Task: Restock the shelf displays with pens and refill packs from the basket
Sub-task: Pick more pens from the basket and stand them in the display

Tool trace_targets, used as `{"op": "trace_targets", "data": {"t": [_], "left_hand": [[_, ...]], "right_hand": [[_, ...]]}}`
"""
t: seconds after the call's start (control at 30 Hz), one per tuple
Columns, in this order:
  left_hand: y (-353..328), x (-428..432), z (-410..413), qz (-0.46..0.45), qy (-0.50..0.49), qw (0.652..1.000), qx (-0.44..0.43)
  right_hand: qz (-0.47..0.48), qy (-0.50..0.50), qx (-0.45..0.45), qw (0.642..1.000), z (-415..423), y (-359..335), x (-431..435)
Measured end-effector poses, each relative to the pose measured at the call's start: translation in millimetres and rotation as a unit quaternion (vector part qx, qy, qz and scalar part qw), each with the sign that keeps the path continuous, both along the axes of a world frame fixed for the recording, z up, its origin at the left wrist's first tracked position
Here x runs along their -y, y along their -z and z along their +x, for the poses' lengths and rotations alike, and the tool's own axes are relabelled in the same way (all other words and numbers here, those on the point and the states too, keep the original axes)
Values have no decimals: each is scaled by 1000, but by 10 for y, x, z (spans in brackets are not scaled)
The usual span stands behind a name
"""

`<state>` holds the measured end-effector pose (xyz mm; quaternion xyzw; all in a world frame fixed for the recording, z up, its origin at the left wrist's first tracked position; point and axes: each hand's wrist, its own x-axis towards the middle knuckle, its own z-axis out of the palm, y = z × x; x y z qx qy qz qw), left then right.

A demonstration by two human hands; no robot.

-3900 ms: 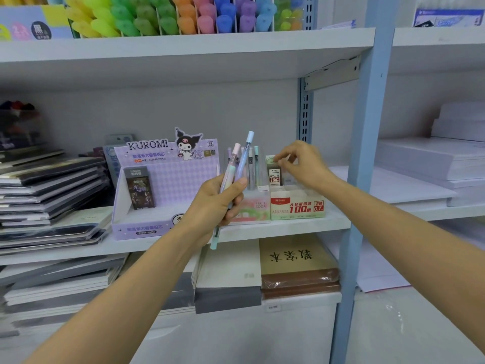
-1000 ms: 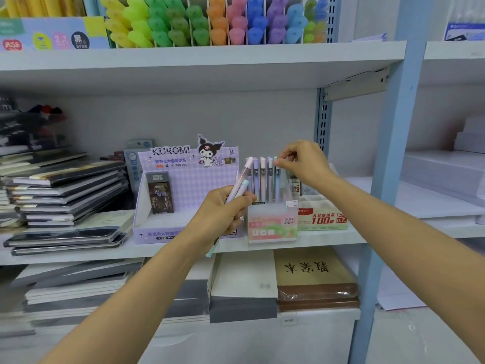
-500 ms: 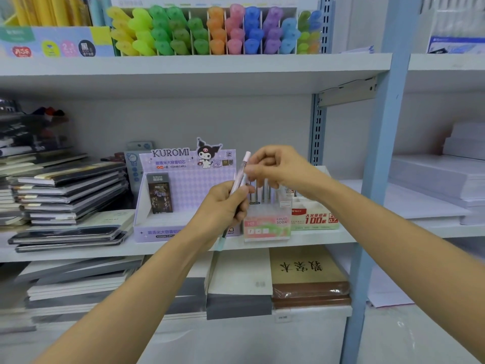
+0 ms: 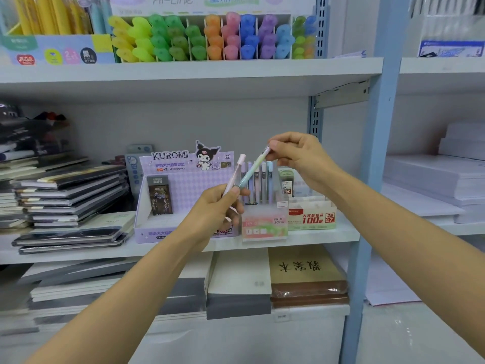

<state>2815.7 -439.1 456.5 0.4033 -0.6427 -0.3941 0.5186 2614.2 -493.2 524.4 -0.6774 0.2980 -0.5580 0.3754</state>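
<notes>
Head view: both hands are up in front of the middle shelf [image 4: 322,239]. The left hand [image 4: 217,208] has its fingers curled round a pink pen [image 4: 235,173], which pokes up at a slant out of the fist. The right hand [image 4: 296,156] pinches the top end of a green pen [image 4: 254,167] between thumb and forefinger, the other fingers loosely tucked. That pen slopes down to the left, and its lower tip sits right at the left fingers; whether they grip it too, I cannot tell.

Just behind the hands stands the Fruit Soda display box [image 4: 263,227], with a short row of pastel pens [image 4: 259,179] upright in it. The Kuromi display [image 4: 183,187] stands on one side of it and a refill box [image 4: 312,216] on the other. No basket is in view.

This looks like a hand-to-hand pass, one pen being drawn out for slotting. The next move calls for the green pen to swing upright over a free slot in the row and drop straight in, without knocking its neighbours. After that, the pink pen waits its turn.
</notes>
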Motion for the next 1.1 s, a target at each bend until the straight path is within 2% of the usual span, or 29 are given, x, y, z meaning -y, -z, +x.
{"op": "trace_targets", "data": {"t": [0.07,0.17,0.27,0.37,0.6,0.7,0.83,1.0,1.1], "left_hand": [[0,4,17,12,-18,1000,-22],[-51,4,60,13,-70,995,-63],[-144,-5,112,18,-109,981,-156],[-201,-32,77,18,-108,963,-248],[-194,-62,-126,-44,-127,974,-182],[-188,-50,-113,-42,-103,979,-170],[-102,-37,-116,-9,-84,991,-105],[-71,-5,-170,6,-82,991,-108],[-92,9,-163,-6,-86,992,-98]], "right_hand": [[-8,7,-9,1000,-20,34,20],[-20,0,-108,994,-94,102,15],[-9,-35,-173,984,-186,148,3],[-4,-94,-224,970,-159,221,-39],[-116,-68,-262,956,130,208,-116],[-86,-82,-191,974,131,232,-102],[-28,-122,-68,990,113,270,-95],[-15,-109,-46,993,131,264,-104],[-17,-76,18,997,152,178,-117]]}}
